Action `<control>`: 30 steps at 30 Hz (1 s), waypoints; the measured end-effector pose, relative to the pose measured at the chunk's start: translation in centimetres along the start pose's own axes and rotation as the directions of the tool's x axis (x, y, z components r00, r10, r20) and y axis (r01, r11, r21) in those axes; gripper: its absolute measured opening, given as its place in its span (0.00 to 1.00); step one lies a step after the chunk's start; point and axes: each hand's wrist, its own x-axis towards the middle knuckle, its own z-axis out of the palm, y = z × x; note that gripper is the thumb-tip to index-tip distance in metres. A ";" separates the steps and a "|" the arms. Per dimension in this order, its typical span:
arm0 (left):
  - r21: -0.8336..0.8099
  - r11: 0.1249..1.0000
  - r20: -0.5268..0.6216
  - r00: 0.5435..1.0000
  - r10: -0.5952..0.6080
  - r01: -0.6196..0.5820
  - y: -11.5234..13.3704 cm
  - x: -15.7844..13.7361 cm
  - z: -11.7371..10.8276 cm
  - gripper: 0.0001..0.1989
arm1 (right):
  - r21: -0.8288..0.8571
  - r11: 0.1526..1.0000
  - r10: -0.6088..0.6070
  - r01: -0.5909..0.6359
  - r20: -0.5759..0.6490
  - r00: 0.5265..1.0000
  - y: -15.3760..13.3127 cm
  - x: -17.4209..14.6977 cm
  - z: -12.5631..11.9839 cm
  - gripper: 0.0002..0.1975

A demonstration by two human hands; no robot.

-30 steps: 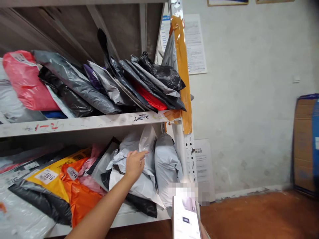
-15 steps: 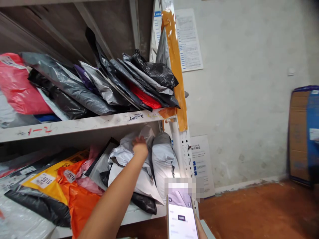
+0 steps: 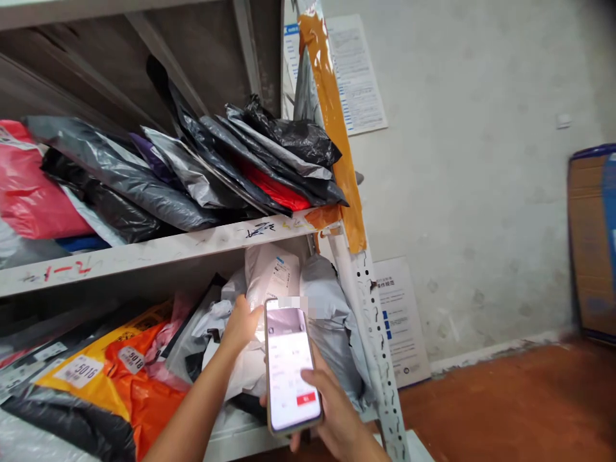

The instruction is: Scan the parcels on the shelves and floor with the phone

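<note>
My right hand (image 3: pixel 330 391) is closed around a smartphone (image 3: pixel 289 359), its thumb over the lit screen, where a red button shows low down. Just left of the phone, my left hand (image 3: pixel 244 324) grips the lower left side of a white parcel bag (image 3: pixel 264 269) with a printed label (image 3: pixel 283 279) facing me. Part of that bag is hidden behind the phone. Against it on the right leans a grey-white plastic parcel (image 3: pixel 332 340). Other white parcels lie beneath my left hand on the lower shelf.
Poly mailers fill the upper shelf, with a pink parcel (image 3: pixel 38 192) at left. Lower left lie a yellow parcel (image 3: pixel 103 385) and an orange parcel (image 3: pixel 149 401). A perforated rack post (image 3: pixel 373 321) stands at right, and a flattened carton (image 3: pixel 594 250) leans against the wall.
My left hand has moved down and left, and now holds the white parcel bag with its label showing. My right hand has raised the phone up and left in front of it.
</note>
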 end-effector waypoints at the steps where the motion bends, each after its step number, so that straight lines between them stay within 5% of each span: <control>1: -0.018 1.000 0.010 1.000 0.004 -0.003 0.0 0.0 0.1 0.23 | -0.016 0.999 -0.036 0.036 0.003 0.999 -0.4 1.2 0.4 0.37; 6: -0.105 0.994 0.012 1.000 0.025 -0.024 -0.1 0.6 0.6 0.25 | -0.065 0.987 -0.151 0.150 -0.012 0.988 -2.2 4.6 0.9 0.28; 15: -0.089 0.996 -0.004 1.000 0.030 -0.030 -0.3 0.6 0.6 0.22 | -0.044 0.984 -0.173 0.172 0.001 0.985 -2.6 5.0 0.5 0.24; 30: -0.129 0.991 0.005 0.999 0.040 -0.039 -0.4 0.7 0.8 0.25 | -0.033 0.985 -0.170 0.169 -0.009 0.985 -2.5 5.4 0.3 0.32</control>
